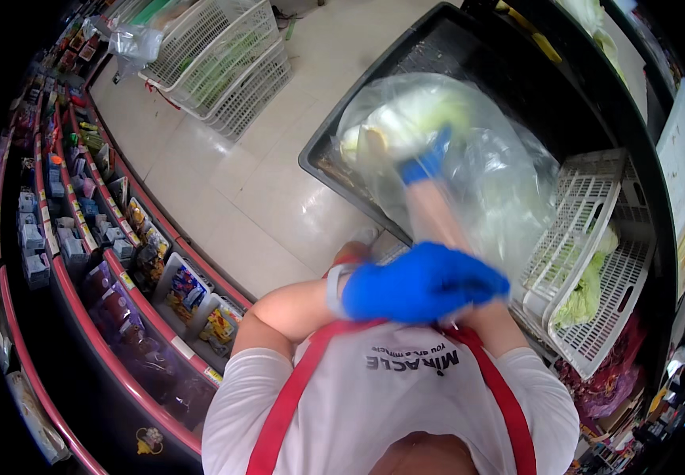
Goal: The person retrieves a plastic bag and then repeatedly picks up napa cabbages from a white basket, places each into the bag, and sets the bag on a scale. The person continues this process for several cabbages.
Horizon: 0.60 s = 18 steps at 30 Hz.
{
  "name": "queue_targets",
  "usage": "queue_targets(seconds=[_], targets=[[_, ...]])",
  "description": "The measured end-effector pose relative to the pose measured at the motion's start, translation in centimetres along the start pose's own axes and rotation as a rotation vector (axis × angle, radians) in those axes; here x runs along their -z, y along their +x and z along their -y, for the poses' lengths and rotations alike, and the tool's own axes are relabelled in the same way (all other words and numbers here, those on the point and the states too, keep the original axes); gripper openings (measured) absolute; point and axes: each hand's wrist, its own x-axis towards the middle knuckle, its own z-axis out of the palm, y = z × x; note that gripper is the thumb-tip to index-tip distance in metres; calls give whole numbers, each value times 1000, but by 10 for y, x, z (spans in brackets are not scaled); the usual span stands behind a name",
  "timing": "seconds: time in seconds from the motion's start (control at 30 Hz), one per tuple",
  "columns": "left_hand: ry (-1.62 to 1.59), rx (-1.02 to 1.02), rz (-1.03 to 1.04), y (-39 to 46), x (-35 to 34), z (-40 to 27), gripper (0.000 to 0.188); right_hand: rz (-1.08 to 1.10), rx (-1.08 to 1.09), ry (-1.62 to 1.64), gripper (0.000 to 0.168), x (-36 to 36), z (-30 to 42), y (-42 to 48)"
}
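A clear plastic bag (485,172) spreads over a black plastic tray (372,89), with a napa cabbage (402,122) inside it near the tray's front left corner. My right hand (428,160), in a blue glove, reaches into the bag and lies against the cabbage; motion blur hides how its fingers are set. Across my right forearm sits my left hand (420,285), also blue-gloved, its fingers closed at the bag's near end. More pale green leaf shows dimly through the bag's right part.
White slatted crates (229,77) stand stacked on the tiled floor at upper left. Another white crate (580,237) with leafy vegetables is tilted at my right, beside a dark rack post (663,196). Stocked shelves with red edges (123,285) line my left.
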Motion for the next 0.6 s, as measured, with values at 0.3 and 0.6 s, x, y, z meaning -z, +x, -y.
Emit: queue_targets(seconds=[0.3, 0.6], targets=[[-3, -174, -208, 34, 57, -31, 21, -38, -164, 446, 44, -82, 17, 121], [-26, 110, -935, 55, 160, -29, 21, -25, -297, 443, 27, -103, 1, 262]])
